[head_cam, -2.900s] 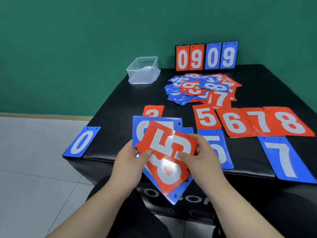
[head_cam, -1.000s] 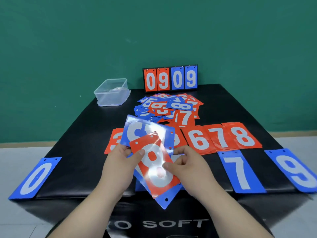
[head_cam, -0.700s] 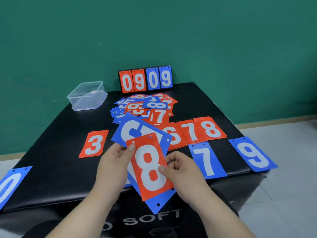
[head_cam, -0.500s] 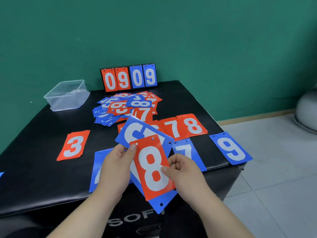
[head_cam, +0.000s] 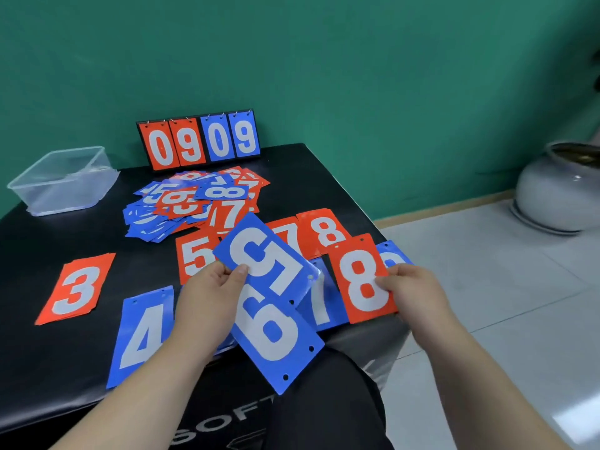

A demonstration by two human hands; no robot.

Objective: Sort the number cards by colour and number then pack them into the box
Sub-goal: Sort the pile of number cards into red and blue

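Note:
My left hand (head_cam: 211,297) grips a small fan of blue cards: an upside-down blue 5 (head_cam: 263,254) on top of a blue 6 (head_cam: 276,332). A red 8 card (head_cam: 363,280) is pinched in my right hand (head_cam: 412,290), held apart to the right above the table's front corner. Sorted cards lie on the black table (head_cam: 48,238): red 3 (head_cam: 78,287), blue 4 (head_cam: 143,332), red 5 (head_cam: 191,254), red 7 and red 8 (head_cam: 324,228), blue 7 (head_cam: 321,303). An unsorted pile (head_cam: 191,203) sits further back. The clear plastic box (head_cam: 65,180) stands at the back left.
A flip scoreboard (head_cam: 201,141) reading 0909 stands against the green wall at the table's back edge. A grey ceramic pot (head_cam: 565,186) sits on the tiled floor to the right. My dark-clothed knee (head_cam: 324,401) is below the table's front edge.
My right hand has pulled the red 8 off the fan and moved it right; the blue 5 and 6 now show in my left hand. The view has swung right.

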